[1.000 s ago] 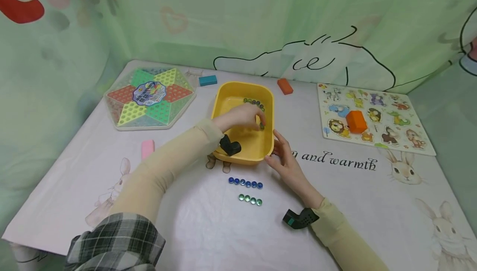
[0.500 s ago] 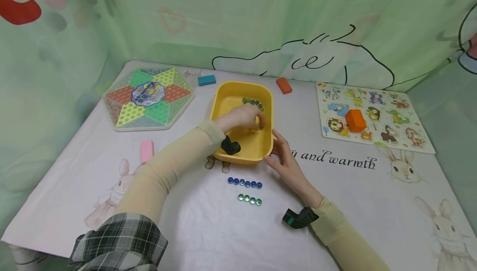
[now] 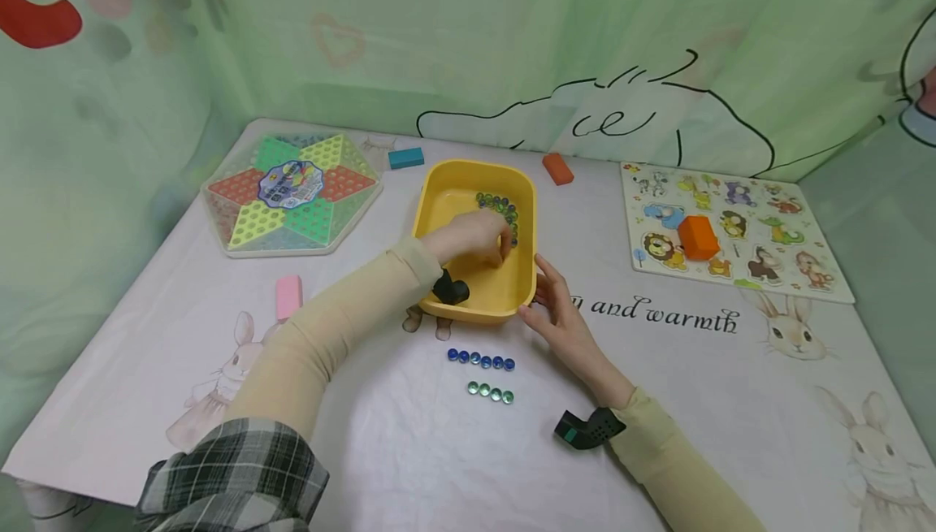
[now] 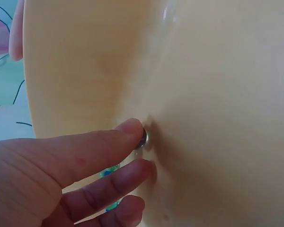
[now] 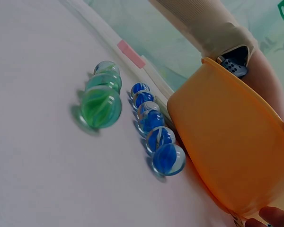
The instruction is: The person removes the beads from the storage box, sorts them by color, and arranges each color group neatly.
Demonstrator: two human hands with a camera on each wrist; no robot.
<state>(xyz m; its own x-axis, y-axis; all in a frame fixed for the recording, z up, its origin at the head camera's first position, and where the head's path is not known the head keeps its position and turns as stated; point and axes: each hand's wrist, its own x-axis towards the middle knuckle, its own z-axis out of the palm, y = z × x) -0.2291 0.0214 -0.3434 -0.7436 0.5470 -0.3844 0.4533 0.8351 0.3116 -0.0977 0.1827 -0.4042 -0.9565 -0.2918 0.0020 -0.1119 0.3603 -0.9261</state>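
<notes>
My left hand (image 3: 478,235) reaches into a yellow tub (image 3: 475,304). In the left wrist view its thumb and a finger pinch a small dark, shiny marble (image 4: 143,138) low against the tub's surface. Green and blue marbles (image 4: 109,171) show partly behind those fingers; in the head view a curved line of marbles (image 3: 504,207) follows the tub's far right inside. My right hand (image 3: 566,329) rests against the near right corner outside the tub, thumb and fingers spread along its wall. Its fingertips (image 5: 274,215) show at the lower edge of the right wrist view.
Before the tub lie a row of blue marbles (image 3: 481,360) and a shorter row of green marbles (image 3: 491,391). Around it are a Chinese checkers box (image 3: 292,195), pink block (image 3: 288,296), blue block (image 3: 405,158), red-orange block (image 3: 558,169) and animal puzzle board (image 3: 738,231) bearing an orange block (image 3: 698,237).
My left hand has drawn slightly left and toward the near side inside the tub, showing more marbles along the right wall. My right hand stays at the corner.
</notes>
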